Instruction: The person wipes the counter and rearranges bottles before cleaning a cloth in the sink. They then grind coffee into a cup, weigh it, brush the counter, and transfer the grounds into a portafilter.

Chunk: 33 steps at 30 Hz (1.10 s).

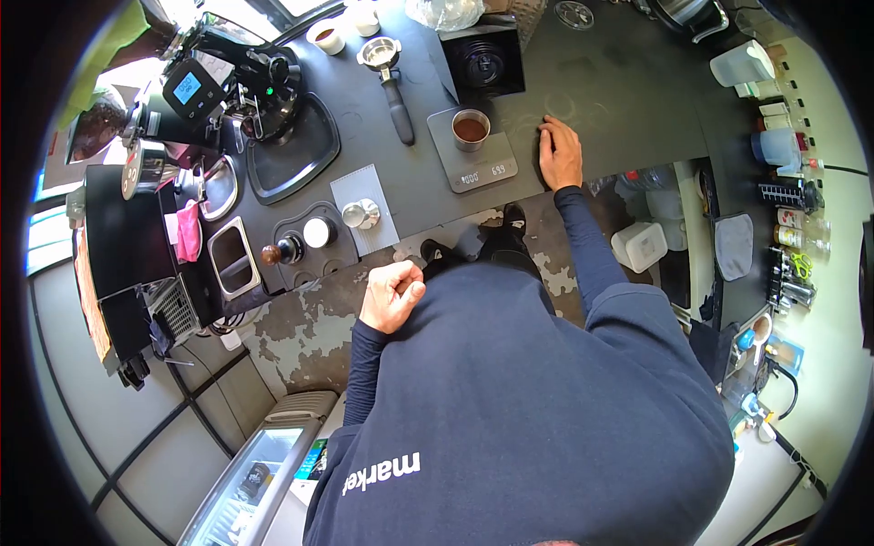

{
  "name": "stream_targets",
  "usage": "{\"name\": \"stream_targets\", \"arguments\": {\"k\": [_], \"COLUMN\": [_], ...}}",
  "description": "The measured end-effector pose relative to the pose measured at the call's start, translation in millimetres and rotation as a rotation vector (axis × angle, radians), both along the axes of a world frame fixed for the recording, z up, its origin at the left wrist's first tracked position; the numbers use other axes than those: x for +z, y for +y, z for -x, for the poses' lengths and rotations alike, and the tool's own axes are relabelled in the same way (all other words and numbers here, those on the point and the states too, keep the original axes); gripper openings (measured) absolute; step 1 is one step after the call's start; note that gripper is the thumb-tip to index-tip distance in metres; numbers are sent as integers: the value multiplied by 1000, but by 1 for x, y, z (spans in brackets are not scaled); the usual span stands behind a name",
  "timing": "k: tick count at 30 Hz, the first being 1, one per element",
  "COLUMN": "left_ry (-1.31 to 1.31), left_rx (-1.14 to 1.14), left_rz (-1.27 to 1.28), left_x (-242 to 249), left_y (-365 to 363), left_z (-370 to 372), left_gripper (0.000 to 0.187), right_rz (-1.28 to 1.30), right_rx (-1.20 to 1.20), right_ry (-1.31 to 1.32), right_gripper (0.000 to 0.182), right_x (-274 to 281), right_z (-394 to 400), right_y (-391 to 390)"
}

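My right hand (pixel 560 156) lies on the dark counter near its front edge, fingers stretched out and holding nothing. Just left of it, a flat scale (pixel 487 173) with a lit display carries a cup of brown ground coffee (pixel 470 129). My left hand (pixel 391 297) is in front of my torso, off the counter, with its fingers curled in and nothing visible in them. Nearest to it are a light grey mat (pixel 373 232) with small silver metal items (pixel 360 214), and a black tamping stand (pixel 339 247) holding a wooden-handled tool (pixel 272 254) and a white-topped round tool (pixel 319 232).
A portafilter (pixel 398 114) lies behind the mat. White cups (pixel 326 37) and a black box (pixel 481 62) stand at the back. At left are a black tray (pixel 296 164), a coffee machine and a metal bin (pixel 234 258). A clear pitcher (pixel 739 65) stands at right.
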<state>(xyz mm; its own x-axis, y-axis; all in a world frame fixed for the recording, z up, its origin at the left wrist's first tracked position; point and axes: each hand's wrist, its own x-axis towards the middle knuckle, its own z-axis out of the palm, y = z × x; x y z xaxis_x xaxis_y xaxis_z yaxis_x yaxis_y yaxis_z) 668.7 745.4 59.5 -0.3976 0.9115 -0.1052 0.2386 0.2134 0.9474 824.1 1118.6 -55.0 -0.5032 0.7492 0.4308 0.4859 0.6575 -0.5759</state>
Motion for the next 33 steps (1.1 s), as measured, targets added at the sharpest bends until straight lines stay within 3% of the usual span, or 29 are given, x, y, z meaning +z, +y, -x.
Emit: {"name": "stream_targets", "arguments": {"k": [2,4,10,16,18,19,20,23,25,29,30,33], "left_ry": [-11,-24,-5,-4,-10,-14,-19,-62,-61,-76,-65,-23], "left_rx": [10,29,90,152,185,187,188,207,228,273,284,237], "left_rz": [-3,-11,-32,-59,-64,-23,19,35,52,82,4,-22], "left_x": [2,3,8,13,17,20,23,20,16,19,12,9], "left_y": [2,6,24,62,80,89,98,118,126,144,146,158], "left_z": [-3,-6,-21,-51,-66,-74,-82,-101,-111,-125,-128,-130], "left_gripper": [50,50,51,52,52,62,72,71,71,71,50,46], "right_rz": [52,384,371,174,131,208,212,301,310,252,235,242], "right_rx": [-10,-120,165,525,530,643,658,866,810,452,370,276], "right_ry": [58,354,311,-58,-173,-206,-200,-79,10,81,104,107], "right_gripper": [22,30,38,105,97,90,90,75,65,61,61,61], "right_x": [-3,5,28,53,54,55,53,57,65,74,66,56], "right_z": [0,5,8,49,67,70,68,39,14,-17,-17,-14], "right_y": [2,5,-8,-16,-26,-25,-21,-9,21,83,98,128]}}
